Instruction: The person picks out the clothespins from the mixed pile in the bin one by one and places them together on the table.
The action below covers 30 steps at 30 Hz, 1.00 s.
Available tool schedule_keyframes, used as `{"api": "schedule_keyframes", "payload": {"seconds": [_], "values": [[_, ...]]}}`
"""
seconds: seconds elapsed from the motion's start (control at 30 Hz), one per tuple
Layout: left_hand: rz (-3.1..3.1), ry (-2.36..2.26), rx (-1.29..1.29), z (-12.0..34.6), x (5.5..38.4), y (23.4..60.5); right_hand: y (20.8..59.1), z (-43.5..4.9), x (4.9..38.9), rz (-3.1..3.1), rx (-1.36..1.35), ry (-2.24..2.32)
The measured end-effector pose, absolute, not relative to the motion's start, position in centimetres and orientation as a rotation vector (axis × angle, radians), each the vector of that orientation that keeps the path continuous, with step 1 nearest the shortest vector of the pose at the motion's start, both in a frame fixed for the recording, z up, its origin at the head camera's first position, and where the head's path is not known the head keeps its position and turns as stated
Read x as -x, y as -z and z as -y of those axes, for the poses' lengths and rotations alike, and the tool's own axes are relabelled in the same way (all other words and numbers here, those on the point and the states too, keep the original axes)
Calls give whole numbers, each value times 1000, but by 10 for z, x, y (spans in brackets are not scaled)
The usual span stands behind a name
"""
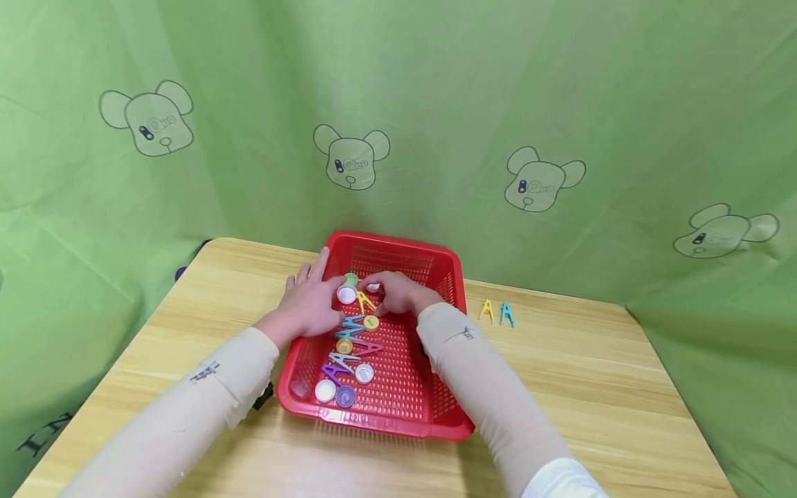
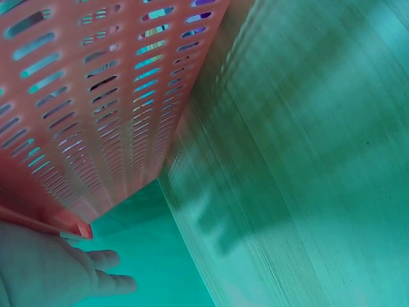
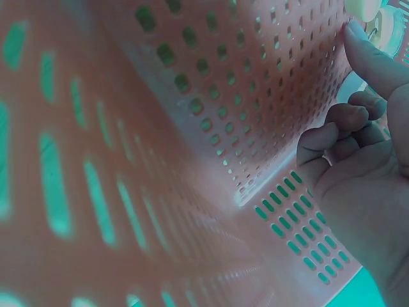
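A red perforated basket [image 1: 398,430] holds a line of bottle caps and A-shaped clothespins along its left side. My left hand [image 1: 309,308] reaches over the left rim, index fingertip beside a white cap [image 1: 346,295] and green cap [image 1: 351,278]; its thumb is near blue clothespins [image 1: 352,322]. In the left wrist view, other fingers extend straight outside the basket. Inside the basket, my right hand [image 1: 398,292] has thumb and index spread apart around a yellow clothespin [image 1: 365,302]. Its thumb tip is close to a yellow cap [image 1: 371,323], while its other fingers curl loosely.
Further down the line lie a pink clothespin [image 1: 369,348], a purple clothespin [image 1: 333,373], a purple cap [image 1: 345,396] and white caps. Right of the basket, a yellow clothespin [image 1: 487,310] and a blue one rest on the wooden table [image 1: 579,387]. Green curtain [image 1: 436,83] hangs behind.
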<state>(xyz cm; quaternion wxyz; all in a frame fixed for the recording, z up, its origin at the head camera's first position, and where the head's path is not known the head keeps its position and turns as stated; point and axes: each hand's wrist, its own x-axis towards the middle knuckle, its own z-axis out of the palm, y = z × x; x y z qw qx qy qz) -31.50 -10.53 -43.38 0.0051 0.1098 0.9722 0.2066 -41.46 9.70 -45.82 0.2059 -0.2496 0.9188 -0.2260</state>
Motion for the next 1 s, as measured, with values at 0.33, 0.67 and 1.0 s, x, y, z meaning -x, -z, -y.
{"api": "schedule_keyframes", "payload": {"seconds": [0.33, 0.67, 1.0], "values": [[-3037, -635, -355, 104, 313, 433, 454, -98, 411, -2578, 736, 585], [-3033, -615, -359, 103, 311, 432, 443, -103, 411, -2591, 729, 592], [-3047, -604, -358, 104, 314, 433, 421, -120, 409, -2618, 704, 664]]}}
